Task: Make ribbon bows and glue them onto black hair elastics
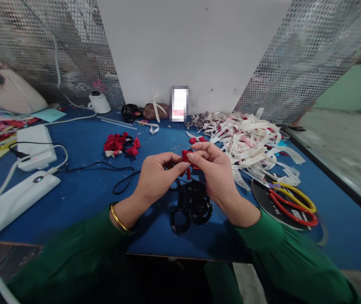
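Between my two hands, above the middle of the table, is a small red ribbon bow (186, 157). My left hand (158, 174) pinches it from the left with thumb and fingers. From the right, my right hand (213, 166) grips it between thumb and forefinger. Fingertips cover much of the bow, and a red tail hangs below them. Under the hands lies a heap of black hair ties (194, 198). Farther left sits a small pile of red bows (117, 144), some with black bands. Just beyond my right hand are more red bows (197, 140).
A big tangle of white ribbon strips (246, 137) fills the back right. Scissors with red and yellow handles (294, 207) rest on a black disc at right. A white power strip (18, 202) and cables occupy the left. A pixelated phone-shaped object (179, 103) leans on the back panel.
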`<state>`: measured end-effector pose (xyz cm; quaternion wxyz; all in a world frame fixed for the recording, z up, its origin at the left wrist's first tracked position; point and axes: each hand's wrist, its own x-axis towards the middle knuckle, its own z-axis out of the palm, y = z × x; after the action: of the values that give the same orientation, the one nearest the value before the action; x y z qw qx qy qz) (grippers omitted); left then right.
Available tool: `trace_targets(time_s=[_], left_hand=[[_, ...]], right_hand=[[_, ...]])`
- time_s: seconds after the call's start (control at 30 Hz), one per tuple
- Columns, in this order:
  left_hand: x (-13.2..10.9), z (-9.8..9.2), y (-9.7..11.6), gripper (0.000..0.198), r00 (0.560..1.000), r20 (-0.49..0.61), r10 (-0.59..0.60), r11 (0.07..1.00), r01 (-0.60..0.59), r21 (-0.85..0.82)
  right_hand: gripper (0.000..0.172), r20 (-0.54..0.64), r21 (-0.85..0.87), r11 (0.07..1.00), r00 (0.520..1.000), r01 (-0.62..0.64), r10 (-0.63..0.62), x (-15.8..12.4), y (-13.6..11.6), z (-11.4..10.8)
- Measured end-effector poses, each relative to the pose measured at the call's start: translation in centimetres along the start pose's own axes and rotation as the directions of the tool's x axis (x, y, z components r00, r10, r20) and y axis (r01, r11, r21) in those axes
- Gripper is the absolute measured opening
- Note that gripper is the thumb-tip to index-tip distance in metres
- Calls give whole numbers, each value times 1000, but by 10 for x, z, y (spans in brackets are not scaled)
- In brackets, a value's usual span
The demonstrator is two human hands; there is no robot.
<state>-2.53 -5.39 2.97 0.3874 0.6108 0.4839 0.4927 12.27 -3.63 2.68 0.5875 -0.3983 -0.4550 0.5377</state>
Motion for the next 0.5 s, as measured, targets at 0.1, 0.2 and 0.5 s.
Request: trace_targets(time_s=[0.1, 0.2, 0.5], left_hand=[[0, 0, 0, 18, 1000, -6, 16, 1000, -16, 1], [0, -1, -1, 18, 1000, -9, 16, 1000, -16, 21], [-2, -4, 3, 17, 1000, -12, 17, 997, -16, 80]], right_hand=[[30, 10, 11, 1000, 1000, 0, -1, -1, 0, 1], [30, 11, 9, 1000, 1000, 1, -1, -1, 1, 1], [31, 22, 36, 999, 1000, -7, 6, -2, 2, 4]])
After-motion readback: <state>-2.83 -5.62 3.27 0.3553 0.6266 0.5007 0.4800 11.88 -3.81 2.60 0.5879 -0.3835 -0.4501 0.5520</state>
